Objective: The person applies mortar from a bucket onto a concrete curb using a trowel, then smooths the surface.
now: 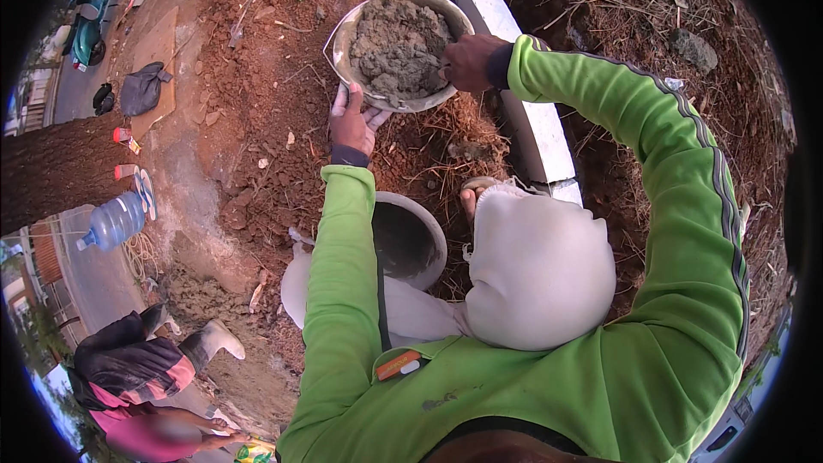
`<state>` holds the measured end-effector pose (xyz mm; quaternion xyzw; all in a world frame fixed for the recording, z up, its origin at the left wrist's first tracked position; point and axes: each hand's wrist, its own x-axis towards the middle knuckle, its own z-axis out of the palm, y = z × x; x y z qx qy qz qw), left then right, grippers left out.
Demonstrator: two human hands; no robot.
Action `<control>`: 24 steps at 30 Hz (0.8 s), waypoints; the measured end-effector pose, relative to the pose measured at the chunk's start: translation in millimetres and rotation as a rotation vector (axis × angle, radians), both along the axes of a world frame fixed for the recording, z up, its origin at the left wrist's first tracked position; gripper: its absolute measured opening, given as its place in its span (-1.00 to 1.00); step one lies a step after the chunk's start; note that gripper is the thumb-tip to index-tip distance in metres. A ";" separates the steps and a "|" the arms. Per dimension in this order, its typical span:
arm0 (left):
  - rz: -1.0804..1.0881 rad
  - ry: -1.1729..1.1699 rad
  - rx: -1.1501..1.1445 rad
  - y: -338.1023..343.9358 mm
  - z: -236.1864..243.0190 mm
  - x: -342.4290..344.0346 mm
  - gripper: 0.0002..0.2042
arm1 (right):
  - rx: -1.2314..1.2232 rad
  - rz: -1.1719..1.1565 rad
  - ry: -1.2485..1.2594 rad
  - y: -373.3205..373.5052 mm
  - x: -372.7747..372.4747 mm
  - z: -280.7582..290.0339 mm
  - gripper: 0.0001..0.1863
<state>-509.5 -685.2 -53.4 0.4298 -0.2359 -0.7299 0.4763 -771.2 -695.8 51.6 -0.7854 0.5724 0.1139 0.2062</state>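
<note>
A round bucket (340,50) full of grey, lumpy wet mortar (396,45) stands tilted on the reddish soil in front of me, its thin wire handle hanging at the left. My left hand (353,124) grips its near left side, thumb up by the rim and fingers spread underneath. Over the right part of the mortar, my right hand (471,62) is closed in a fist near the rim; whatever lies inside it is hidden. Between my knees and left sleeve sits a second bucket (435,236), dark grey inside and partly covered by my arm.
A low white block wall (542,139) runs along my right, with dry grass and a stone (693,50) beyond. Leftward are a tree trunk (56,167), a blue water jug (116,221), a dark bag (144,88) and a green scooter (88,26). Another person (141,369) works lower left.
</note>
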 end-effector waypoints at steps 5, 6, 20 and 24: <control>-0.048 -0.018 0.011 -3.4 4.0 -10.8 -0.45 | 0.035 0.011 -0.185 -19.4 -20.8 -53.9 -0.52; -0.038 -0.039 0.008 -0.7 3.2 -1.7 -0.44 | 0.132 -0.012 -0.250 -13.6 -13.5 -35.2 -0.50; -0.101 -0.146 -0.007 -3.9 -11.1 10.6 -0.32 | -0.090 -0.761 -0.747 117.6 -111.8 68.0 -0.47; -0.127 -0.130 -0.006 -8.8 -14.2 17.8 -0.30 | -0.716 -0.755 -0.425 191.1 -151.6 56.4 -0.59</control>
